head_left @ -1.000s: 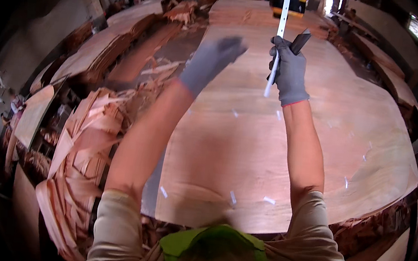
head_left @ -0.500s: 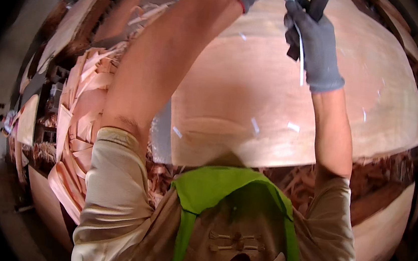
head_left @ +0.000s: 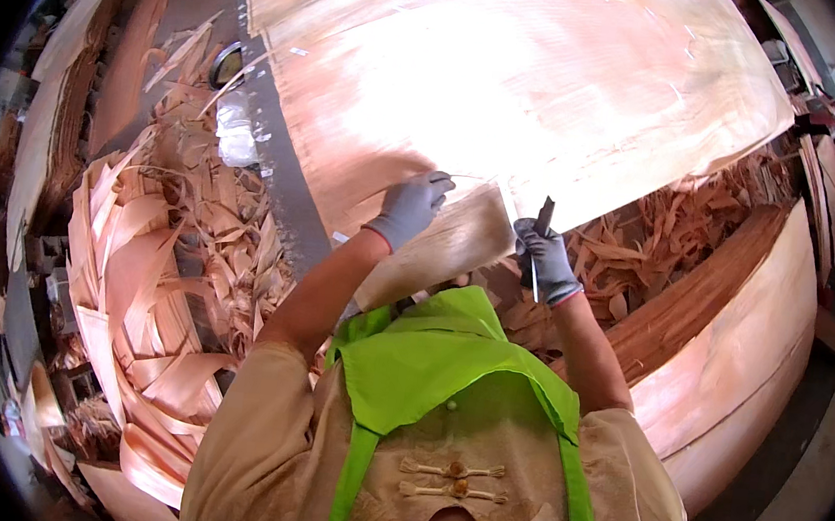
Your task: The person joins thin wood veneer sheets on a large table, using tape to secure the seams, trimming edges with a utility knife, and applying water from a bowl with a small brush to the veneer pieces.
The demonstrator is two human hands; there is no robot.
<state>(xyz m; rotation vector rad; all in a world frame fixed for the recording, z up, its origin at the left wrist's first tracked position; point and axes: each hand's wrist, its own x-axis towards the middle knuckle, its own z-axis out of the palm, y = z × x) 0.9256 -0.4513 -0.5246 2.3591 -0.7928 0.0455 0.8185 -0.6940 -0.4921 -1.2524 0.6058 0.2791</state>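
Many thin wood sheets (head_left: 68, 51) lie stacked at the far left. Right of them, nearer, sits a tangled heap of wood strips (head_left: 128, 243), some curled into wide loops. Beside the heap, a white plastic bundle (head_left: 236, 133) rests near the edge of the grey worktop (head_left: 289, 188). Next comes the gloved left hand (head_left: 407, 207), its fingers bent over the near part of a large pale sheet (head_left: 545, 82); I cannot tell whether they pinch it. This sheet covers the worktop and stretches to the far side. At its near edge, the gloved right hand (head_left: 545, 255) has its fingers closed around a black flat tool (head_left: 545, 216), with a narrow white strip (head_left: 535, 280) at the palm. Wood scraps (head_left: 629, 256) lie farther right.
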